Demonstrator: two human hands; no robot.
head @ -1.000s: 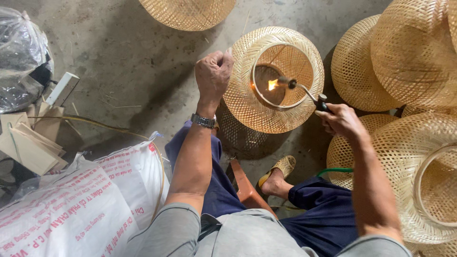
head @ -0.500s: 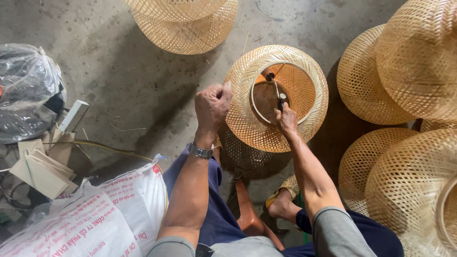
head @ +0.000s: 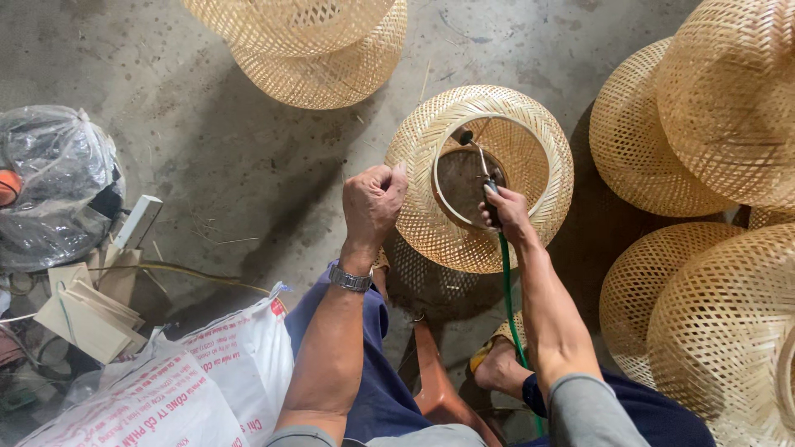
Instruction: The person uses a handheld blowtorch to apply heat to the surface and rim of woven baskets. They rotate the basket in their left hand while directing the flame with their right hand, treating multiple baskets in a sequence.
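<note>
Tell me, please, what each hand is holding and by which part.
The left hand grips the woven bamboo shade by its outer rim; the right hand holds the torch by its handle, nozzle inside the shade.

The woven bamboo lampshade (head: pixel 431 223) under my left hand (head: pixel 374 203) was pale straw-yellow, its weave a fine, tight crisscross, with a lighter tan hoop around the opening. The torch (head: pixel 484 178) in my right hand (head: pixel 507 211) was dark metal, and its hose (head: pixel 509 306) ran bright green. My wristwatch (head: pixel 349 279) showed silver-grey. My trousers (head: pixel 373 381) were deep blue, my sleeves (head: pixel 592 410) grey. The stool (head: pixel 435 385) beneath me was reddish-brown. The sack (head: pixel 166 389) at my left was white with red print. The other shades (head: pixel 720 108) around were the same golden straw, some in an open lattice. The floor (head: pixel 207 132) was mottled grey concrete.
</note>
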